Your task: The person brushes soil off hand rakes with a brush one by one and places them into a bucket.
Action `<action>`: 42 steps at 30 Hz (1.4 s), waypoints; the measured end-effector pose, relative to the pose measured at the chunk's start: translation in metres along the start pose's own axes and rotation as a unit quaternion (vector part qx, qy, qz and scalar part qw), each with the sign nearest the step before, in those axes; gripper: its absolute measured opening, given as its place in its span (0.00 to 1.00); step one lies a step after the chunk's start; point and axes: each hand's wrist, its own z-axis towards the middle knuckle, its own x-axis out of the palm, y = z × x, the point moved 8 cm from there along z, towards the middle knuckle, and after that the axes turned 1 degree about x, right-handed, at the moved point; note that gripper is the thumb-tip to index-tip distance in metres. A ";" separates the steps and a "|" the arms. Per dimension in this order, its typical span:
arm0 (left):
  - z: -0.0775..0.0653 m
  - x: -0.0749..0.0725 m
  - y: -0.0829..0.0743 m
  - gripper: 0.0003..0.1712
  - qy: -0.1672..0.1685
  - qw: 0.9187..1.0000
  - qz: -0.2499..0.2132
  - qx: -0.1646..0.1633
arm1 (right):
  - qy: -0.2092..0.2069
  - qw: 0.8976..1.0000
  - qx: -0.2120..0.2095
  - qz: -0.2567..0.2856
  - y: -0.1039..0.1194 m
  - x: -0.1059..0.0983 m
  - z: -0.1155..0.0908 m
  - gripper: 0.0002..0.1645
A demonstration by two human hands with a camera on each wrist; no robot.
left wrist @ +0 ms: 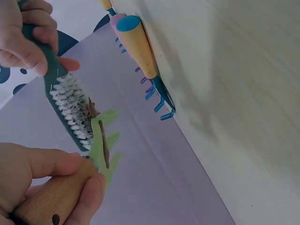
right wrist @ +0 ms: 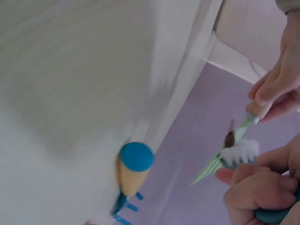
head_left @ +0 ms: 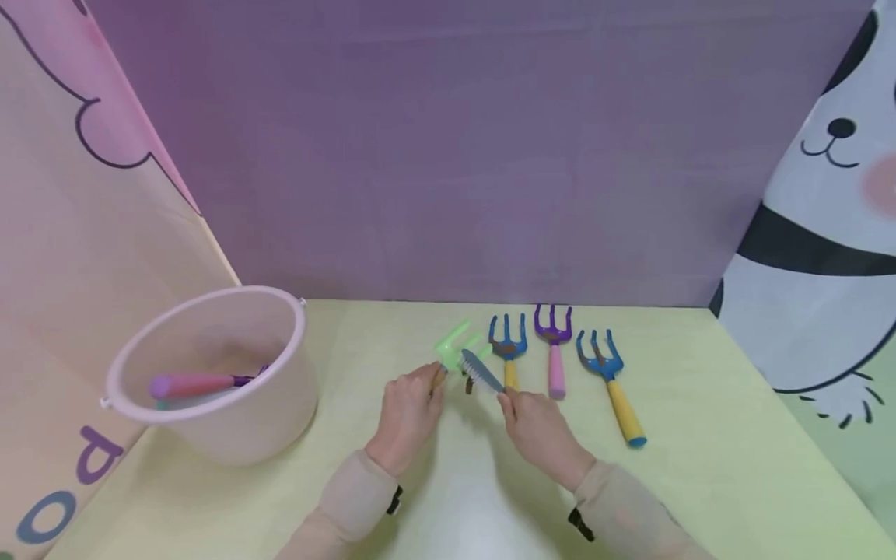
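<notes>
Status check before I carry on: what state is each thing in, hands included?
Left hand: holding the green fork
Right hand: gripping the brush
Green fork: raised, brown-smeared
Brush: raised, bristles at the green fork's head
Left blue fork: on the table, brown-smeared
Purple fork: on the table, brown-smeared
Right blue fork: on the table, brown-smeared
Bucket: upright, open, pink-handled tool inside

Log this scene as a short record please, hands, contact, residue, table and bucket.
Left hand: grips green fork by its wooden handle
Right hand: holds brush
Contact: bristles appear to touch the green fork's head
Residue: brown, on the green fork
Table: left blue fork, purple fork, right blue fork
Bucket: pale pink, beyond the left hand's side, pink-handled tool inside
</notes>
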 end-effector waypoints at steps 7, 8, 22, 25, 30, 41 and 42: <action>0.001 -0.002 0.014 0.17 0.036 0.998 -0.009 -0.056 | 0.028 0.989 0.063 0.129 -0.021 0.001 0.008 0.23; 0.002 -0.002 0.014 0.17 0.039 0.997 -0.009 -0.059 | 0.032 0.986 0.072 0.146 -0.024 0.001 0.008 0.21; -0.003 0.001 0.018 0.19 0.079 0.992 -0.052 -0.078 | 0.134 0.894 0.176 0.390 -0.042 0.008 0.000 0.27; -0.006 0.003 0.021 0.19 0.093 0.989 -0.071 -0.093 | 0.132 0.893 0.175 0.393 -0.044 0.004 -0.001 0.27; -0.012 0.000 0.028 0.18 0.092 0.987 -0.082 -0.107 | 0.125 0.897 0.172 0.387 -0.049 -0.001 -0.002 0.27; -0.029 -0.009 0.044 0.20 0.064 0.982 -0.127 -0.127 | 0.087 0.901 0.182 0.384 -0.064 -0.017 -0.006 0.27; -0.031 -0.010 0.046 0.20 0.061 0.980 -0.134 -0.133 | 0.084 0.903 0.180 0.382 -0.065 -0.019 -0.006 0.27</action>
